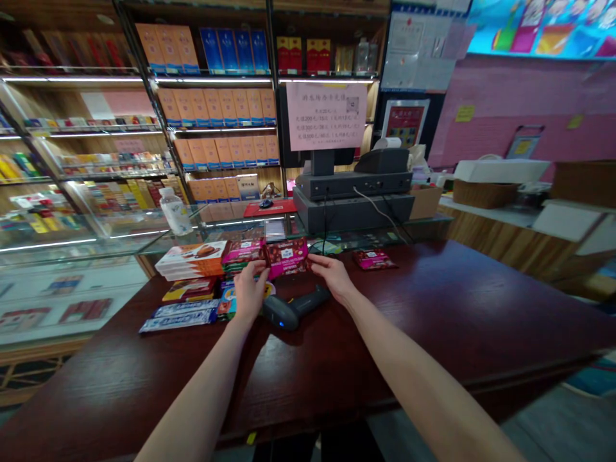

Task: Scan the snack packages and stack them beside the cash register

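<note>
Both hands hold a magenta chocolate bar (pixel 287 256) above a dark wooden counter (pixel 433 308). My left hand (pixel 250 292) pinches its left end and my right hand (pixel 333 276) grips its right end. Just below the bar lies a dark barcode scanner (pixel 289 309) with a small blue light. Left of my hands sit stacked orange and pink chocolate bars (pixel 192 258), and several blue-and-white packs (pixel 180 316) lie nearer the counter's left edge. Another magenta bar (pixel 374 259) lies on the counter to the right.
A cash register with a monitor and paper sign (pixel 353 192) stands behind the counter. A plastic bottle (pixel 175 212) stands on a glass display case (pixel 96 237) at left. Shelves of boxed goods (pixel 216 102) fill the back wall. A side counter with a basket (pixel 486 192) is at right.
</note>
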A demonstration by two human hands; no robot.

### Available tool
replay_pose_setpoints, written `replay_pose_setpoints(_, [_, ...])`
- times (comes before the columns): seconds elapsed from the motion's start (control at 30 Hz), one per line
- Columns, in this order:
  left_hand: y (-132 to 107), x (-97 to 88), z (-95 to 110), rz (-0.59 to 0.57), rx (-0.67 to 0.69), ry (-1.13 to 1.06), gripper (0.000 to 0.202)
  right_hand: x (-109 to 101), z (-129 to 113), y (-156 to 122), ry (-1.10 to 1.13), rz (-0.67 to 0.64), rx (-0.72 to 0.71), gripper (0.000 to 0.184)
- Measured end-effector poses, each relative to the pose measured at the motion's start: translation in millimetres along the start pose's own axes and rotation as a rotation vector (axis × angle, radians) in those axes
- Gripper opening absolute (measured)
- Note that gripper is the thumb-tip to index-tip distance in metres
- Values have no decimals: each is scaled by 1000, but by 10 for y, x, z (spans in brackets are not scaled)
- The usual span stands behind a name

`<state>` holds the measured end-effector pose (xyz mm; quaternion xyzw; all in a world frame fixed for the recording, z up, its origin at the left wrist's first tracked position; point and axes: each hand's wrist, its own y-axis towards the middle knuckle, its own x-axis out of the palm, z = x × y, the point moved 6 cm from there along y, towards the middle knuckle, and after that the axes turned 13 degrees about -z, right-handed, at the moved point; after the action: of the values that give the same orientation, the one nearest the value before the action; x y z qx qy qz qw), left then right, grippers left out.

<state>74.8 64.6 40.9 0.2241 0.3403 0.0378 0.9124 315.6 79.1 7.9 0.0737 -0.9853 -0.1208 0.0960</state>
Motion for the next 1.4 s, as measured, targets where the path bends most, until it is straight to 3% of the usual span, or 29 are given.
replay_pose_setpoints(0.27, [-75,-64,55,81,40,183,15,37,-44,8,16,14,-105,40])
replay_pose_setpoints(0.5, [-101,-136,62,114,89,277,11,40,-120,-6,-135,84,-198,16])
replay_pose_setpoints(0.63, [-115,-163,133,91,131,253,12,82,-162,-11,-169,56,-239,19])
replay_pose_setpoints(0.83, [-145,-224,141,109,173,282,12,107,-293,-90,-442,21,-368,16])
replay_pose_setpoints(0.97, [-157,-258,148,109,188,303,11,125,-336,-129,-450,-3,-431,17])
replay_pose_setpoints(1.23, [-133,-270,210,55,202,33,17,189,-431,-200,-418,66,-477,18])
replay_pose_setpoints(1.4, [-101,-217,139,-25,69,-167,30,265,-545,-251,-418,134,-532,18])
